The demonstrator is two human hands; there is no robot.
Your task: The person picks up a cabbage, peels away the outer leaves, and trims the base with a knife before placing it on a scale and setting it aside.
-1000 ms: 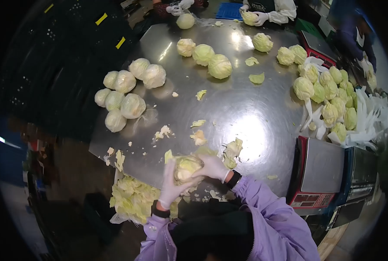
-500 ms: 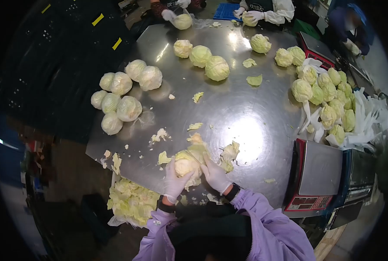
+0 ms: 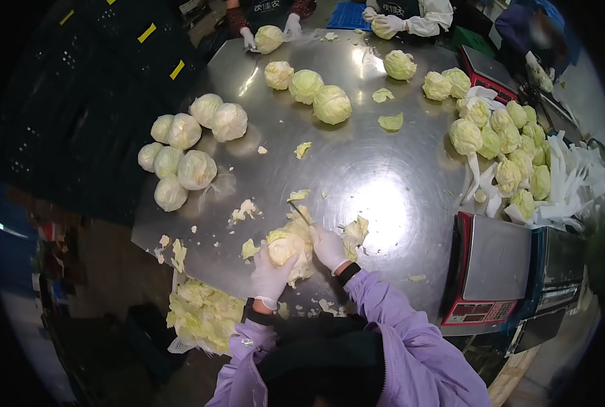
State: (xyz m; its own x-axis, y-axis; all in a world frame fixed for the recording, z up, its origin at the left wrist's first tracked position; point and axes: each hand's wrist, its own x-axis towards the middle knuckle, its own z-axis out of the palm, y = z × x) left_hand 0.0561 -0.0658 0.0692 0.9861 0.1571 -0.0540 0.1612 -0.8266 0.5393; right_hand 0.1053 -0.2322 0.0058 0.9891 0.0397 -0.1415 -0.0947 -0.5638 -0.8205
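Observation:
A pale cabbage (image 3: 287, 245) rests on the steel table in front of me, its outer leaves partly stripped. My left hand (image 3: 271, 273), in a white glove, is wrapped round its left side with the thumb across the front. On the right, my gloved right hand (image 3: 328, 248) is closed round a knife (image 3: 301, 213), whose thin blade points up and left past the cabbage's far side. The knife's handle is hidden in the fingers. A crumpled loose leaf (image 3: 354, 235) lies just right of that hand, and a small leaf piece (image 3: 249, 249) is left of the cabbage.
Wrapped cabbages (image 3: 197, 169) stand at the left, and bare ones (image 3: 332, 105) farther back. A cabbage pile (image 3: 508, 139) with white bags and a red scale (image 3: 494, 271) are at the right. Trimmed leaves (image 3: 204, 315) fill a container below the table's edge. Co-workers handle cabbages across the table.
My right hand has moved slightly up along the cabbage, and the knife blade now shows beyond it. My left hand stays on the cabbage. A co-worker's cabbage opposite now sits lower on the table.

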